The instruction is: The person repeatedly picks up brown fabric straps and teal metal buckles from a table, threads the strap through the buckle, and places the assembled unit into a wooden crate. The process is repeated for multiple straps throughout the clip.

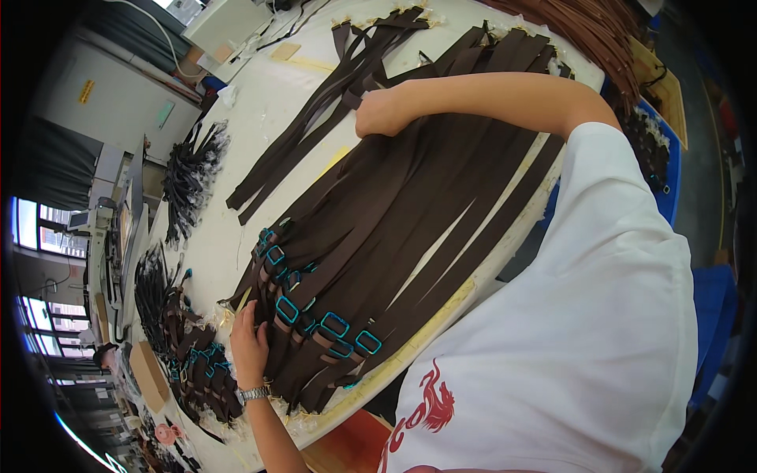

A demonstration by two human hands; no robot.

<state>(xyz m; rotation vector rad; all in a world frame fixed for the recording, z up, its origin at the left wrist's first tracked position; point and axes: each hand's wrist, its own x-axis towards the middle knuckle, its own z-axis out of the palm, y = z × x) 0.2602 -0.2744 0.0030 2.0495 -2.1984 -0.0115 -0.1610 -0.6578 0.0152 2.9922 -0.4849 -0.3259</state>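
Note:
A thick row of dark brown belts (441,181) lies across the table. Their buckles (334,324), edged in blue, cluster at the near left end. My right hand (381,112) is closed in a fist round a dark brown belt (352,100) near the far end of the row. A short piece of that belt sticks out past my fist. My left hand (249,344), with a metal watch on its wrist, sits beside the buckle ends. Its fingers are drawn together at the row's edge, and what they hold is hidden. A thin yellowish strip (244,299) shows by the fingertips.
Loose dark belts (292,150) lie apart on the pale table (256,110). Black strap bundles (193,185) and another buckled pile (197,366) sit along the left side. Brown strips (568,27) hang at the upper right above a blue bin (670,158).

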